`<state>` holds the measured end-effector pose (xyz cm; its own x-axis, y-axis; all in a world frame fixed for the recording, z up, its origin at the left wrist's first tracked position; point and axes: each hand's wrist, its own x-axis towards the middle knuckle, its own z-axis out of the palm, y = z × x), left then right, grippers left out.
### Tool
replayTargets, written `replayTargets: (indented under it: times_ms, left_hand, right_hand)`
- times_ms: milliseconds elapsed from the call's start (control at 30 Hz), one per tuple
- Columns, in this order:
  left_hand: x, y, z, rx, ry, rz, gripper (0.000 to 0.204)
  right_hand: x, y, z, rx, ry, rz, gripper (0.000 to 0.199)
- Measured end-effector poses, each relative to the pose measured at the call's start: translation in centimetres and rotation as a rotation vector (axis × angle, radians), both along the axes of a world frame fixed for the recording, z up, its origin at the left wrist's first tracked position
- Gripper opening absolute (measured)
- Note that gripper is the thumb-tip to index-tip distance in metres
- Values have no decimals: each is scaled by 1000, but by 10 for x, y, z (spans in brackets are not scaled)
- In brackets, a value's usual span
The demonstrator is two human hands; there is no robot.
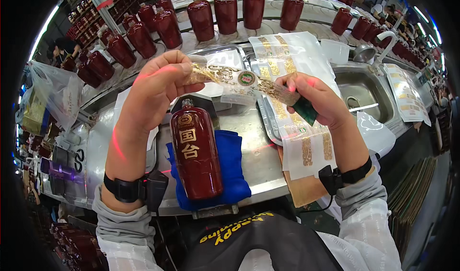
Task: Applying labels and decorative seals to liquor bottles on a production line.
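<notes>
**Gold label strip held taut above a red bottle: hazards on record**

Item: one gold-patterned label strip (242,79), stretched in the air between both hands, directly over the dark red bottle (195,157).

Left hand (160,86): fingers pinched shut on the strip's left end.
Right hand (314,98): fingers closed on the right end, along with a small dark green tool (304,110).

Bottle: lying neck-away on a blue cloth (232,168) on the steel tabletop (258,151).

Risks, as we judge them:
- Strip is thin; a slack end could curl and stick to itself.
- Uneven pull could tear it or set it crooked.
- Round bottle could roll on the cloth under pressure.
- Sheets of spare labels (306,151) overhang the tabletop's edge and could slide off.
</notes>
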<state>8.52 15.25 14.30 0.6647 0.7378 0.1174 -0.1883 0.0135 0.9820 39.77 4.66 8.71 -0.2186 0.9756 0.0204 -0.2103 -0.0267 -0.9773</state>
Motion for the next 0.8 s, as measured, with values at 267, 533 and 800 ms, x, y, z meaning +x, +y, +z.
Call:
replayTargets:
  times_ms: [267, 533, 800]
  left_hand:
    - [-2, 29, 0, 32, -3, -7, 13]
    - [-6, 37, 10, 174, 85, -73, 12]
    - [-12, 32, 21, 63, -147, -233, 20]
  right_hand:
    - [3, 23, 25, 226, -374, -93, 14]
    - [-46, 62, 24, 497, -775, -46, 56]
    - [-73, 85, 7, 249, -455, 384, 78]
